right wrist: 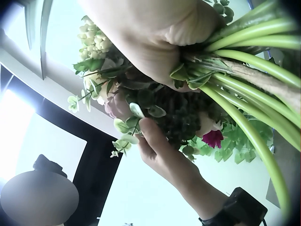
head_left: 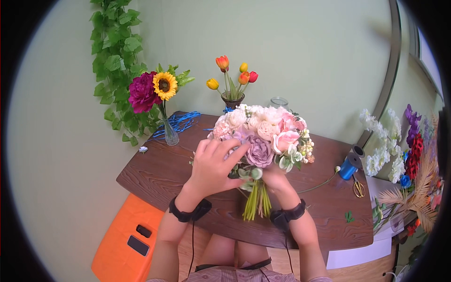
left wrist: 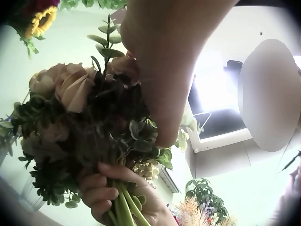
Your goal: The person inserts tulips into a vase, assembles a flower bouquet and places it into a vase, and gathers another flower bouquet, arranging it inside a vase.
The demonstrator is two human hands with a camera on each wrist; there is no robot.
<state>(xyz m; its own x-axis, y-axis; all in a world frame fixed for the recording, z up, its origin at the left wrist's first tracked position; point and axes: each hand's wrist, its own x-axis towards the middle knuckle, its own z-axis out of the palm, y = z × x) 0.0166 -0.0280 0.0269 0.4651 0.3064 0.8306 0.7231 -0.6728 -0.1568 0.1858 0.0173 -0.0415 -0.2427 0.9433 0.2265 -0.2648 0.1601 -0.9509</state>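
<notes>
A round bouquet of pink, cream and mauve flowers (head_left: 260,151) stands upright over the table, its green stems (head_left: 256,203) fanning out below. My right hand (head_left: 278,182) grips the stems just under the blooms; the left wrist view shows its fingers and thumb (left wrist: 123,192) wrapped round them. On the bouquet's left side, my left hand (head_left: 211,164) spreads its fingers over the mauve flowers. In the right wrist view the left hand's thumb (right wrist: 154,134) lies against a sprig of pale green leaves (right wrist: 126,139). The left fingertips are partly hidden.
The dark wooden table (head_left: 155,164) also holds a glass vase (head_left: 171,135) with a sunflower, a tulip vase (head_left: 232,101), a glass jar (head_left: 279,102), blue ribbon (head_left: 181,121), a blue spool (head_left: 348,167), scissors (head_left: 359,189) and a loose stem (head_left: 319,186). More flowers (head_left: 416,155) stand right.
</notes>
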